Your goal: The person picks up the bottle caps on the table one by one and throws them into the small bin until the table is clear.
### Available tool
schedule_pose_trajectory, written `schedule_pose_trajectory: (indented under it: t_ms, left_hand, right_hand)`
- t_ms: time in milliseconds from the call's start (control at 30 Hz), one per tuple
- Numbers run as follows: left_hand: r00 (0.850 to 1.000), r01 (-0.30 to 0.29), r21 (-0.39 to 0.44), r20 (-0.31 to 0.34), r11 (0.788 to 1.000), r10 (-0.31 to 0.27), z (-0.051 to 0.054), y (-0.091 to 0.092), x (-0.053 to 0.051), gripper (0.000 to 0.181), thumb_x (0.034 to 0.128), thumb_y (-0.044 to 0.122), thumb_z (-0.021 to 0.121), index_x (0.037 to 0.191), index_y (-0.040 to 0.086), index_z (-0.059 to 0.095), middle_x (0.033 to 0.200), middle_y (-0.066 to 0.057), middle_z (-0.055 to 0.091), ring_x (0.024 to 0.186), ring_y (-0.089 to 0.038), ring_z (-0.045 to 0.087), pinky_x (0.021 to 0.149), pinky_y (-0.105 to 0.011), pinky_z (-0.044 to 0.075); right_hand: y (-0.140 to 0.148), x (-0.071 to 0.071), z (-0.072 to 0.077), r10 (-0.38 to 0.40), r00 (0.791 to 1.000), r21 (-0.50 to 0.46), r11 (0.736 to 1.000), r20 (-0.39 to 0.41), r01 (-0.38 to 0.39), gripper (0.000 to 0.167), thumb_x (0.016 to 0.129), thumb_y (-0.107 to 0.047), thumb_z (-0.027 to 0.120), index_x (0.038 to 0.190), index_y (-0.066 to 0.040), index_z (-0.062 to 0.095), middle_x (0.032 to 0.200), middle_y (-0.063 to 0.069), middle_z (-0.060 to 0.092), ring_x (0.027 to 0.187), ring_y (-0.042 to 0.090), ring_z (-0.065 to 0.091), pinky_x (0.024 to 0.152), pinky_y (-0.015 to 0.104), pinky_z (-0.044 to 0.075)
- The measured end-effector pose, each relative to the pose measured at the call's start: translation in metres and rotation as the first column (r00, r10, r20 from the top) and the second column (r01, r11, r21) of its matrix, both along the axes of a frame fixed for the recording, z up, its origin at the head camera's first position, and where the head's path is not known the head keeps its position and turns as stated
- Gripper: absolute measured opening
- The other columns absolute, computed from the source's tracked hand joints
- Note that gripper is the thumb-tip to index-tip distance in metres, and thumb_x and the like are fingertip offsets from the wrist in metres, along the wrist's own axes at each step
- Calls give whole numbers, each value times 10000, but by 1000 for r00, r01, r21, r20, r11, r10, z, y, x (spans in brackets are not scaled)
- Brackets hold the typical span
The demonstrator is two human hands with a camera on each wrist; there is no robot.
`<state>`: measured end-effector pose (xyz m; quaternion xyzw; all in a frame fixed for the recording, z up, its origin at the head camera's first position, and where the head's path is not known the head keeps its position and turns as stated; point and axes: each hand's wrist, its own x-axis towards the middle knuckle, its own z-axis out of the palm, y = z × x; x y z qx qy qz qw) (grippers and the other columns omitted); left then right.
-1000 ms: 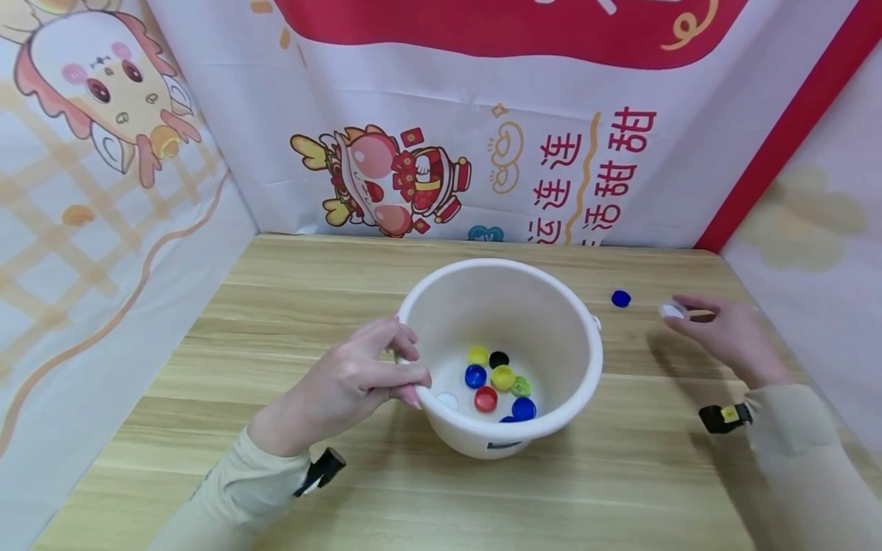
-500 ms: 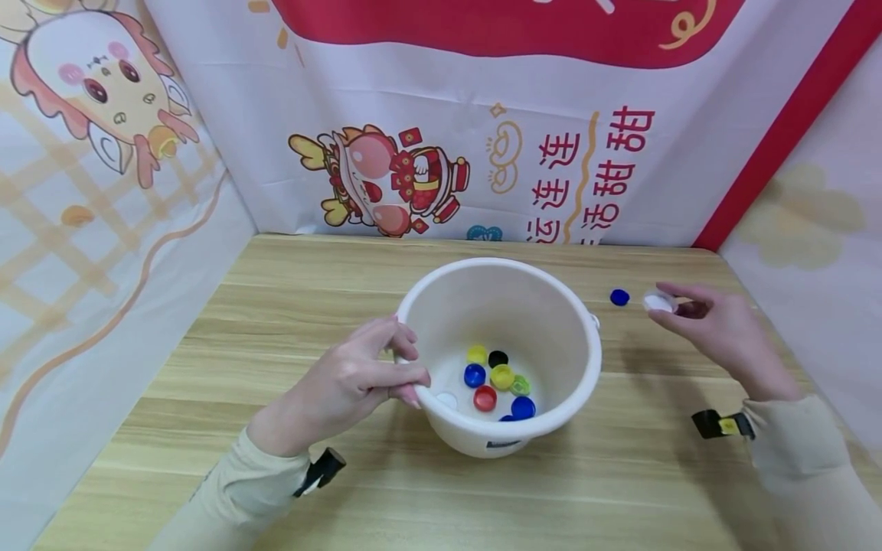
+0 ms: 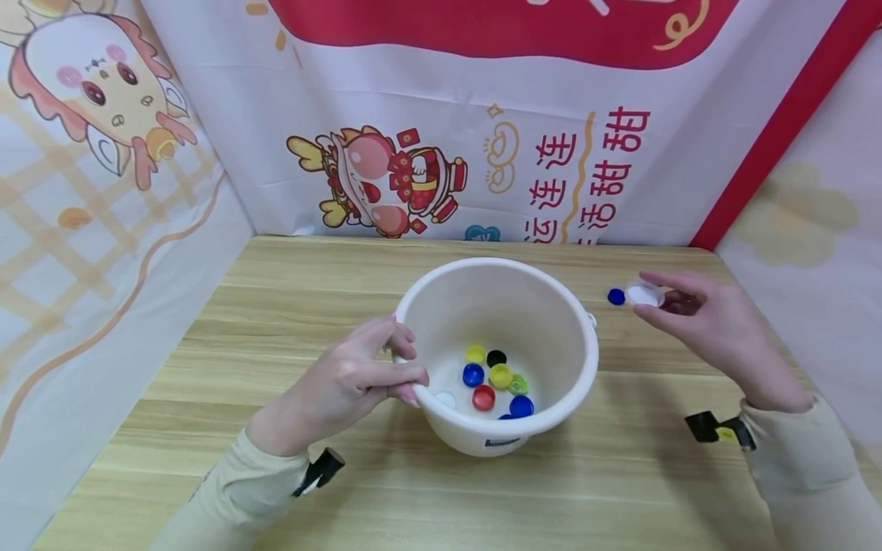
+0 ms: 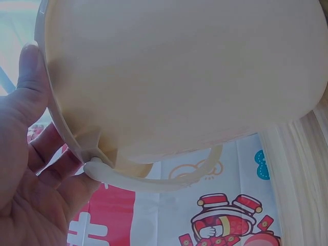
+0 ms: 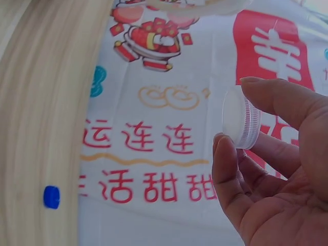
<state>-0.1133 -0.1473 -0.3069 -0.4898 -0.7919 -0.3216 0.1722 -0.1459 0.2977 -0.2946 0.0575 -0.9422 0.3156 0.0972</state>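
Note:
A white bucket (image 3: 586,367) stands on the wooden table, and my left hand (image 3: 351,375) grips its left rim. In the left wrist view the thumb lies on one side of the rim, with fingers near the bucket handle (image 4: 148,183). My right hand (image 3: 717,321) pinches a white bottle cap (image 5: 237,118) between thumb and fingertips, held above the table. A blue cap (image 3: 616,297) lies on the table just left of it. Inside the bucket are several caps, among them a red cap (image 3: 484,397), a black cap (image 3: 496,358) and a yellow cap (image 3: 501,376).
The wooden table (image 3: 276,306) meets a printed white and red cloth backdrop (image 3: 427,84) at its far edge. Cloth walls also close off the left and right sides.
My right hand has carried the white bottle cap left, toward the bucket, from the right side of the table. The left hand and the bucket have stayed in place.

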Motion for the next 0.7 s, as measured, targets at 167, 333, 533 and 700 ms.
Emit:
schedule_pose_trajectory:
  t_ms: [167,333,533,700]
  left_hand:
    - [1000,-4,2,2,1000,4,0,0,1,267,845,336,696,1002,148,801,1031,-31,599,1081,-243,584,944,-361,540]
    - [1000,-3,11,-13,1000,3,0,1,1,244,830,287,723,1008,139,799,1033,-31,600,1078,-240,580,923,-394,552]
    - [1000,2,13,-16,1000,-2,0,1,1,246,838,291,714,1011,138,798,1040,-37,600,1077,-241,580,921,-388,552]
    - [1000,7,10,-20,1000,-7,0,1,0,252,842,301,707,1013,140,797,1039,-34,599,1074,-241,582,930,-385,547]
  right_hand:
    - [-10,4,8,67,995,-30,997,-80,-70,516,849,-309,812,1293,-90,662,1087,120,667,794,33,608,659,73,497]
    - [-19,7,15,117,982,-35,992,-147,-124,480,822,-195,841,1259,-74,683,1036,94,662,775,48,600,659,70,495]
    - [-33,10,26,160,967,-50,984,-199,-173,469,788,-105,859,1230,-96,707,1046,80,667,794,40,596,673,69,482]
    - [-45,14,37,201,953,-31,976,-227,-213,477,782,-77,858,1233,-120,709,1072,58,669,812,53,596,702,67,490]
